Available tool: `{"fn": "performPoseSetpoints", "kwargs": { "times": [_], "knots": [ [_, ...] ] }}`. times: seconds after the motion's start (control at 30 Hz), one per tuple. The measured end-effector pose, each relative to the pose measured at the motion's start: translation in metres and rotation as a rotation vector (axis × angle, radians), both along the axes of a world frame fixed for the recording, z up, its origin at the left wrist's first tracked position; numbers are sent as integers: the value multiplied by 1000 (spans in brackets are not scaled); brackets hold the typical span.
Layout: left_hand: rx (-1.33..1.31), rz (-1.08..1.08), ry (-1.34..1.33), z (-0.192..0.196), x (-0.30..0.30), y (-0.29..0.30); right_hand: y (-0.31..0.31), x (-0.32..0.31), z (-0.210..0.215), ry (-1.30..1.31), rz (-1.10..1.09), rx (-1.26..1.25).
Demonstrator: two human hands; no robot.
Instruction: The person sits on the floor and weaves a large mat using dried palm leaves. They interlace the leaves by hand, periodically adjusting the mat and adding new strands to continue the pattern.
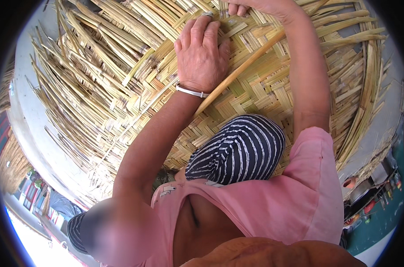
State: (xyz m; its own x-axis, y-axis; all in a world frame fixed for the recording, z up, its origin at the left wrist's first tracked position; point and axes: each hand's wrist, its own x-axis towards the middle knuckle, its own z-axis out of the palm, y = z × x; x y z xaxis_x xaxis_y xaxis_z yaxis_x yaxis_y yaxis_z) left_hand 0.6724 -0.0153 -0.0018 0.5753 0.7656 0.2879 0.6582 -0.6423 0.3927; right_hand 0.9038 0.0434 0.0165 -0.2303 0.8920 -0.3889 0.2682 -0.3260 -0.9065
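Observation:
Beneath both arms spreads a large woven mat [264,89] of flat straw-coloured strips, tightly plaited in the middle and loose at its edges. Palm down, my left hand [202,55] rests on the weave with its fingers extended. A small grey piece [207,14] shows at its fingertips, and a pale bracelet [191,92] circles the wrist. My right hand [257,5] is at the top edge, partly cut off; its visible fingers are curled, and what they hold is hidden. A long smooth stick [242,69] lies diagonally across the weave between my forearms.
Loose unwoven strips [104,44] fan out at upper left, and more strips [366,89] bend along the right side. My striped knee [242,147] presses on the mat. Pale grey floor [26,95] surrounds it. Assorted small objects [380,196] lie at lower right.

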Motion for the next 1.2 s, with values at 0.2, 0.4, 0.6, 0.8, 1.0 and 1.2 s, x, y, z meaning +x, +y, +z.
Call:
{"fn": "performPoseSetpoints", "kwargs": {
  "times": [0.2, 0.4, 0.6, 0.8, 1.0, 1.2],
  "knots": [
    [13, -26, 65, 6, 0, 0, -11, 1, 11, 142, -70, 65],
    [21, -18, 115, 12, 2, 3, -6, 6, -5, 309, -79, 145],
    [-17, -342, 0, 26, 11, -24, -3, 5, -1, 290, -103, 213],
    [-872, -13, -498, 52, 29, -61, -17, 6, 17, 213, -115, 252],
    [-1178, 154, -644, 74, 44, -55, -16, 5, 14, 191, -122, 233],
    [-1426, 363, -917, 92, 61, -48, -7, 6, 12, 168, -128, 217]
  ]
}}
